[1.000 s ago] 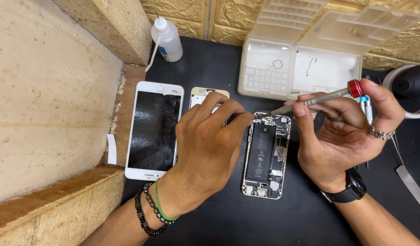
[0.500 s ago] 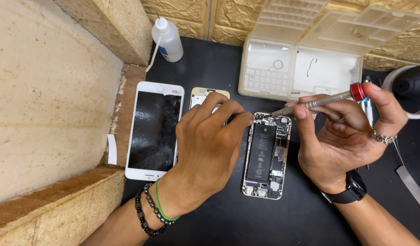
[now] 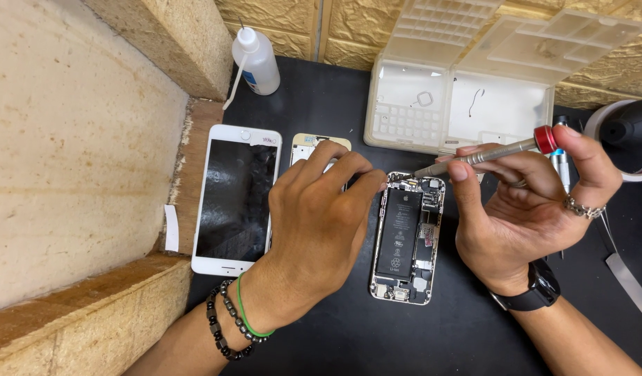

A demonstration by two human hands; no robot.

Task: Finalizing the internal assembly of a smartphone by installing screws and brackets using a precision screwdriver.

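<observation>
- A slim screwdriver [image 3: 484, 155] with a red cap is being pinched between the thumb and fingers of the right hand [image 3: 522, 209], the forefinger being rested on the cap, so the hand is closed on the tool.
- The tip is being lowered to the top edge of the opened phone [image 3: 406, 237], which is lying face-up on the black tabletop [image 3: 321, 334] with its dark battery exposed.
- The top left corner of the opened phone is being steadied by the left hand [image 3: 321, 230], fingertips drawn together there; whether anything tiny is being held between them cannot be told.
- For this step to go well, the shaft is best being kept in line with the screw and pressed lightly from the cap, while the phone is being held still, since a slip here would probably scar the parts nearby.
- Left of the opened phone, a detached white-framed screen [image 3: 237, 198] is lying flat, and a gold-coloured plate [image 3: 314, 145] is being partly hidden behind the left hand.
- Above the opened phone, an open white parts case [image 3: 460, 104] is standing, with a white squeeze bottle [image 3: 256, 61] farther left.
- The tabletop is being hemmed in by pale stone-like blocks [image 3: 77, 160].
</observation>
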